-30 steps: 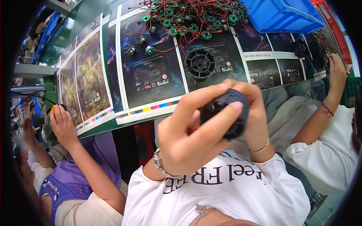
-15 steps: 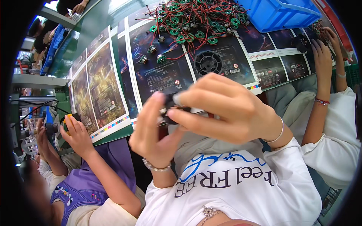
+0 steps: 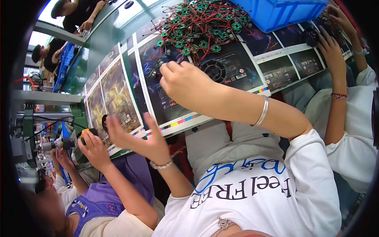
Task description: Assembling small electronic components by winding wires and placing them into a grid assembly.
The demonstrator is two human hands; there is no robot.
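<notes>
My left hand (image 3: 136, 138) is over the near edge of the table, fingers stretched and thumb spread wide, slightly blurred. Just past its fingertips is a black round plastic part (image 3: 104, 123); whether they touch is unclear. My right hand (image 3: 187, 85) reaches across the printed sheet (image 3: 173, 112), its fingers bent down and closed at the tips. What they hold, if anything, is hidden. Beside those fingers lie small metal motors (image 3: 154, 74) with green boards. A black spoked round part (image 3: 213, 70) rests on the sheet behind my right wrist.
A heap of green circuit boards with red wires (image 3: 201, 25) covers the far middle. Behind it to the right stands a blue plastic bin (image 3: 282, 15). Co-workers' hands work at both sides, the left one (image 3: 94, 148) by a machine (image 3: 53, 146).
My hands have parted from the black part they held together. The left moved left and opened, with a black part now by its fingertips; the right moved forward to the loose motors.
</notes>
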